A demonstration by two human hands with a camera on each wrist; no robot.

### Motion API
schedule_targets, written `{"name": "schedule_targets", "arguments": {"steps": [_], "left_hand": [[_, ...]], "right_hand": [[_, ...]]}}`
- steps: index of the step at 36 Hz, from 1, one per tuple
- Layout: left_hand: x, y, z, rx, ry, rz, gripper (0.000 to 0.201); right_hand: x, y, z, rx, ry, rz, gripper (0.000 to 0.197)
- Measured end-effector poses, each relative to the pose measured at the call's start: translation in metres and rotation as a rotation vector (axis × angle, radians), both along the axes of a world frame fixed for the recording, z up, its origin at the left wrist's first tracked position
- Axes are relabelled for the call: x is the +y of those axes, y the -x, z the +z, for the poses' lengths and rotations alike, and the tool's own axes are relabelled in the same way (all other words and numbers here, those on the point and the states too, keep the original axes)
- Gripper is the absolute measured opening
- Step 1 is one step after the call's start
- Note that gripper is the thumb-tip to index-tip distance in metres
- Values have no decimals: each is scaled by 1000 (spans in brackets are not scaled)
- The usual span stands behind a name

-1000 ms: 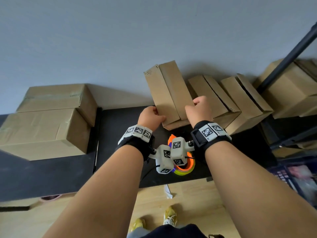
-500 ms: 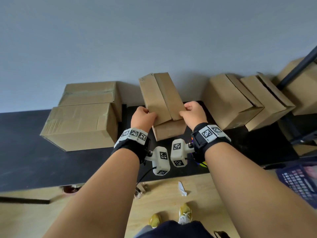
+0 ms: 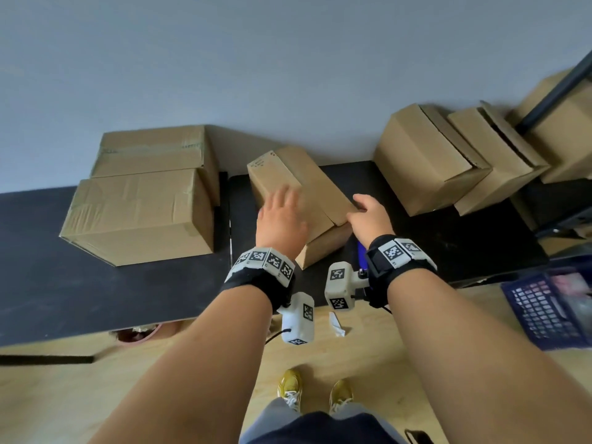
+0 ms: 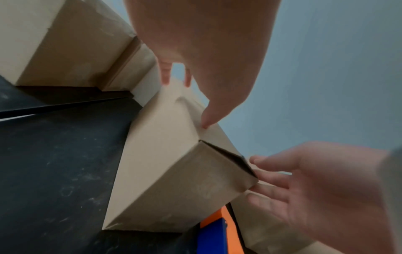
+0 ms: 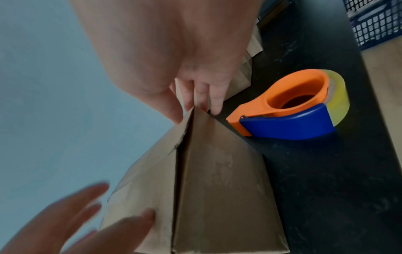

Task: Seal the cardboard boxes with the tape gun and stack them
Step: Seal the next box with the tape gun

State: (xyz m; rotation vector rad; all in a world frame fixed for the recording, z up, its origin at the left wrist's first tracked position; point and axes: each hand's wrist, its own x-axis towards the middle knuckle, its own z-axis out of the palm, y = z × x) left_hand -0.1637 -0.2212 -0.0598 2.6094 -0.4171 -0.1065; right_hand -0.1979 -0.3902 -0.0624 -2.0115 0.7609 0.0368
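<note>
A small cardboard box [image 3: 320,190] stands on the black table [image 3: 96,283], its two top flaps meeting in an untaped seam [image 5: 180,165]. My left hand [image 3: 280,216] lies flat and spread on the left flap, blurred. At the box's near right corner sits my right hand [image 3: 368,214], with straight fingers [image 4: 274,178] touching the cardboard and the thumb on the other side of the corner. The orange and blue tape gun [image 5: 293,110] with its clear roll lies on the table just right of the box, under my right wrist.
Two taped boxes [image 3: 137,216] sit stacked at the left against the wall. Untaped boxes [image 3: 426,158] lean in a row at the right, beside a black pole [image 3: 557,91]. A blue mesh basket [image 3: 551,309] stands right of the table.
The box came down from the row at the right to the middle of the table. My left hand let go of its edge and spread over the top; my right hand's grip loosened.
</note>
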Motion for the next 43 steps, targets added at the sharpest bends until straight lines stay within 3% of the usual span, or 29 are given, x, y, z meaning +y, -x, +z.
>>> {"name": "schedule_targets", "arguments": {"steps": [2, 4, 9, 16, 19, 22, 25, 31, 33, 36, 38, 40, 43], "left_hand": [[-9, -1, -2, -33, -198, -159, 64], [-17, -2, -8, -5, -282, -225, 56], [-36, 4, -22, 99, -161, -141, 50], [-60, 4, -26, 46, -98, -45, 49], [-63, 6, -30, 15, -85, -22, 49], [-63, 7, -34, -5, -77, -9, 48], [-63, 8, -34, -10, -87, -3, 48], [-63, 7, -34, -8, -85, 6, 48], [-63, 6, -35, -3, -92, 6, 48], [-65, 7, -33, 15, -97, 17, 48], [-65, 8, -33, 28, -112, 26, 48], [-66, 10, -31, 40, -124, 38, 48], [-69, 14, -25, 78, -146, 57, 49]], "right_hand": [[-8, 2, -3, -18, 20, -68, 49], [-18, 9, -7, -2, 61, -131, 45], [-48, 30, -24, 117, 135, -139, 35], [-65, 49, -55, 305, 245, 77, 21], [-64, 54, -70, 347, 254, 203, 36], [-59, 55, -78, 412, 214, 258, 32], [-53, 54, -86, 460, 252, 247, 54], [-52, 54, -97, 475, 393, 331, 37], [-55, 53, -99, 401, 344, 324, 40], [-62, 50, -95, 168, 273, 233, 68], [-67, 48, -88, 119, 243, 146, 60], [-74, 45, -81, 177, 157, 96, 44], [-86, 41, -65, 213, 4, -23, 42]]}}
